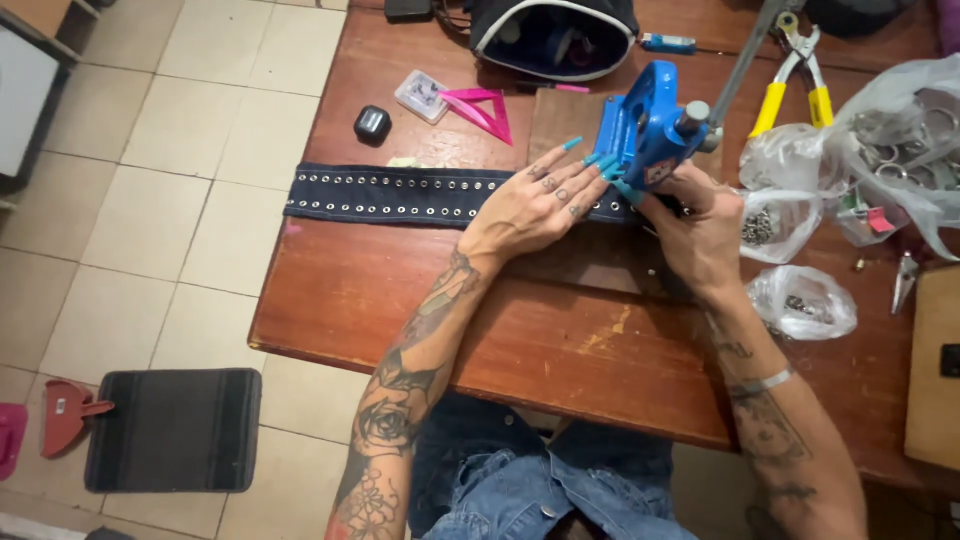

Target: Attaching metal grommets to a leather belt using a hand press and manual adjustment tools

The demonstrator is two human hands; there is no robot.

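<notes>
A dark denim strip (400, 194) studded with rows of metal eyelets lies across the wooden table (560, 350), hanging over its left edge. My left hand (540, 200) rests flat on the strip, fingers spread, nails touching the base of a blue hand press (645, 130). My right hand (700, 235) is curled at the press's lower right side, fingers pinched on the strip under the press; what sits between the fingertips is hidden. The press lever (745, 55) rises to the upper right.
Yellow-handled pliers (795, 85), clear bags of metal hardware (800, 300), a pink triangle ruler (480, 108), a small clear box (420, 95), a black pouch (552, 35) and a small black object (372, 124) surround the work. A dark mat (172, 430) lies on the tiled floor.
</notes>
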